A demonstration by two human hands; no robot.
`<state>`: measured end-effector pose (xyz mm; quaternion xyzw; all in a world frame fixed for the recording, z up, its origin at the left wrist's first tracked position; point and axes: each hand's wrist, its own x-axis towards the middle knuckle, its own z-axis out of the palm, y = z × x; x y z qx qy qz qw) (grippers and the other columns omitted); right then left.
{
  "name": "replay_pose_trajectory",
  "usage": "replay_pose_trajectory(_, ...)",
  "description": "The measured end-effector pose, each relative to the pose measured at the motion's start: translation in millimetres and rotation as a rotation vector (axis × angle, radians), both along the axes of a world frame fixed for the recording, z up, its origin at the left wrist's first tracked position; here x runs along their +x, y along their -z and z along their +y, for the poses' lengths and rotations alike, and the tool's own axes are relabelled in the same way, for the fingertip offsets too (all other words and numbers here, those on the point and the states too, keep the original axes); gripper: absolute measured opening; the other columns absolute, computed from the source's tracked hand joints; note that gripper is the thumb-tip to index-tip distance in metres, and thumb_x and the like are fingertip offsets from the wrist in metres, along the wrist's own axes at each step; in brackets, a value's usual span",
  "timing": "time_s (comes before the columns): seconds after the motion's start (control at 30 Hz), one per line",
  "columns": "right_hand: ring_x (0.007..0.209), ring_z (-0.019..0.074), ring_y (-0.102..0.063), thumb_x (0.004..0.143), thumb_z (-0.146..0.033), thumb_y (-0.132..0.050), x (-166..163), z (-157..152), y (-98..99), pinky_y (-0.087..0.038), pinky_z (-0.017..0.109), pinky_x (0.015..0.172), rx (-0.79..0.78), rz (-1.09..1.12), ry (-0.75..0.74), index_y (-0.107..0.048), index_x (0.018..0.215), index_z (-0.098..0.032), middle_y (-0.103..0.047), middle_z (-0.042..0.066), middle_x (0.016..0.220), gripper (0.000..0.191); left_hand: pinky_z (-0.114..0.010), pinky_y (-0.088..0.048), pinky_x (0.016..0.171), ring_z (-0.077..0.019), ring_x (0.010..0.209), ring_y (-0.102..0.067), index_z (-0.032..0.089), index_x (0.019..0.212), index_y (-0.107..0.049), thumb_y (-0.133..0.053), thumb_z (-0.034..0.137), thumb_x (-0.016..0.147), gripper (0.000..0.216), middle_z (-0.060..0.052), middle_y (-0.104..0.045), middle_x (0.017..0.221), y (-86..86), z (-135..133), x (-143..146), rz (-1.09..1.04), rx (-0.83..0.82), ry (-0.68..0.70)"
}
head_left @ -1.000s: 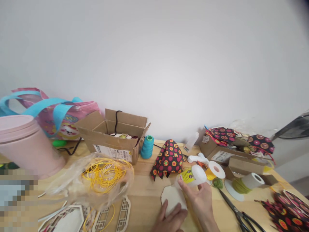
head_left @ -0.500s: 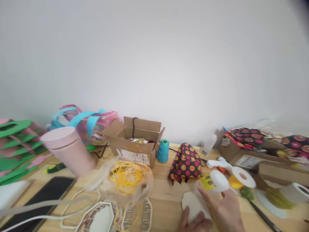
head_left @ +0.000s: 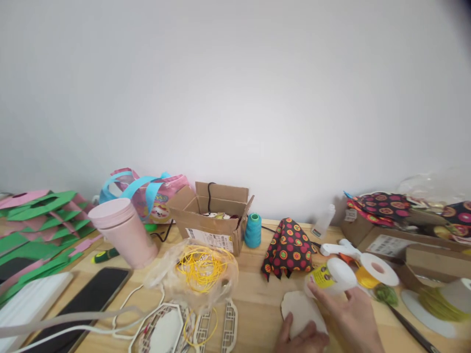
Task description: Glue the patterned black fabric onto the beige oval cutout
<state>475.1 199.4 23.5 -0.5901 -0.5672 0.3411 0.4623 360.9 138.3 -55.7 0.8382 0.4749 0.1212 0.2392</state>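
Head view, lower right of the frame: the right hand (head_left: 353, 314) is wrapped around a tilted white glue bottle (head_left: 333, 277), nozzle toward the pale cutout (head_left: 300, 310). The left hand (head_left: 303, 338) lies flat on the cutout, fingers extended, pinning it to the tabletop (head_left: 253, 299). A steady, gentle squeeze would serve best.

Wooden table (head_left: 253, 304). Far left: green and pink cutouts (head_left: 40, 223), pink tumbler (head_left: 123, 233), pink tote bag (head_left: 149, 196). Centre: open cardboard box (head_left: 215, 220), teal thread spool (head_left: 253, 230), bagged yellow cord (head_left: 200, 267), patterned cloth (head_left: 290, 247). Near left: black phone (head_left: 91, 294). Right: cardboard boxes (head_left: 401, 245).
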Motion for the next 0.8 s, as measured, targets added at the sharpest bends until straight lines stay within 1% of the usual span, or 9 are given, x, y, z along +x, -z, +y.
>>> replay_pose_trajectory(0.07,0.063,0.0312,-0.064,0.052,-0.041,-0.069,0,0,-1.3,-0.051,0.039,0.056,0.036,0.043,-0.015,-0.063,0.064,-0.016,-0.070,0.008,0.064,0.029,-0.044,-0.039,0.095,-0.0195,0.110,-0.050,0.020,0.121,-0.044,-0.043,0.033,0.085,0.039,-0.006,-0.057,0.118,-2.7,2,-6,0.020,0.036,0.046)
replay_pose_trajectory(0.2,0.063,0.0275,-0.065,0.062,-0.035,-0.067,3,5,-7.3,-0.052,0.037,0.057,0.115,0.106,-0.083,-0.063,0.073,-0.015,-0.071,0.007,0.069,0.023,-0.041,-0.040,0.094,-0.0203,0.112,-0.048,0.016,0.122,-0.043,-0.042,0.029,0.086,0.039,-0.008,-0.057,0.118,-11.1,0,-19,0.022,0.135,0.153)
replay_pose_trajectory(0.3,0.062,0.0260,-0.063,0.059,-0.032,-0.070,4,12,-10.5,-0.051,0.037,0.059,0.161,0.073,-0.178,-0.065,0.070,-0.016,-0.070,0.005,0.067,0.020,-0.040,-0.037,0.096,-0.0215,0.115,-0.044,0.022,0.103,-0.060,-0.043,0.028,0.085,0.025,-0.005,-0.052,0.125,-12.0,-1,-23,0.017,0.202,0.228)
replay_pose_trajectory(0.37,0.067,0.0270,-0.062,0.053,-0.030,-0.074,4,16,-9.8,-0.050,0.041,0.066,0.190,0.061,-0.203,-0.066,0.072,-0.018,-0.069,0.004,0.071,0.024,-0.040,-0.036,0.096,-0.0220,0.116,-0.043,0.024,0.090,-0.065,-0.043,0.028,0.085,0.023,-0.003,-0.050,0.126,-10.1,-1,-23,0.015,0.229,0.250)
replay_pose_trajectory(0.47,0.072,0.0280,-0.061,0.051,-0.029,-0.075,2,17,-3.6,-0.050,0.043,0.069,0.221,0.078,-0.213,-0.065,0.073,-0.019,-0.068,0.004,0.076,0.026,-0.036,-0.039,0.094,-0.0192,0.113,-0.046,0.022,0.106,-0.057,-0.039,0.030,0.086,0.028,-0.005,-0.055,0.122,-6.0,2,-23,0.009,0.235,0.232)
replay_pose_trajectory(0.53,0.068,0.0270,-0.062,0.056,-0.030,-0.072,2,16,2.5,-0.051,0.041,0.064,0.219,0.111,-0.207,-0.064,0.071,-0.019,-0.068,0.005,0.072,0.021,-0.034,-0.041,0.093,-0.0167,0.111,-0.049,0.019,0.120,-0.046,-0.037,0.030,0.087,0.036,-0.007,-0.058,0.118,-4.2,5,-24,0.003,0.229,0.206)
replay_pose_trajectory(0.6,0.065,0.0266,-0.063,0.059,-0.032,-0.068,2,15,8.1,-0.052,0.040,0.060,0.210,0.152,-0.187,-0.062,0.074,-0.018,-0.069,0.006,0.071,0.021,-0.031,-0.041,0.092,-0.0140,0.108,-0.052,0.021,0.123,-0.043,-0.036,0.030,0.088,0.037,-0.005,-0.060,0.115,-4.7,7,-28,0.001,0.223,0.194)
replay_pose_trajectory(0.7,0.064,0.0267,-0.064,0.062,-0.035,-0.066,4,15,12.0,-0.053,0.037,0.057,0.194,0.202,-0.154,-0.062,0.077,-0.016,-0.070,0.008,0.072,0.024,-0.027,-0.039,0.093,-0.0104,0.106,-0.053,0.028,0.110,-0.054,-0.040,0.032,0.086,0.028,0.002,-0.063,0.111,-10.1,9,-33,0.016,0.228,0.207)
replay_pose_trajectory(0.8,0.061,0.0265,-0.064,0.063,-0.036,-0.064,4,15,10.0,-0.052,0.034,0.053,0.190,0.222,-0.146,-0.063,0.070,-0.015,-0.070,0.008,0.067,0.022,-0.027,-0.038,0.093,-0.0120,0.105,-0.054,0.026,0.087,-0.066,-0.042,0.037,0.085,0.027,0.000,-0.064,0.110,-15.9,12,-36,0.060,0.258,0.199)
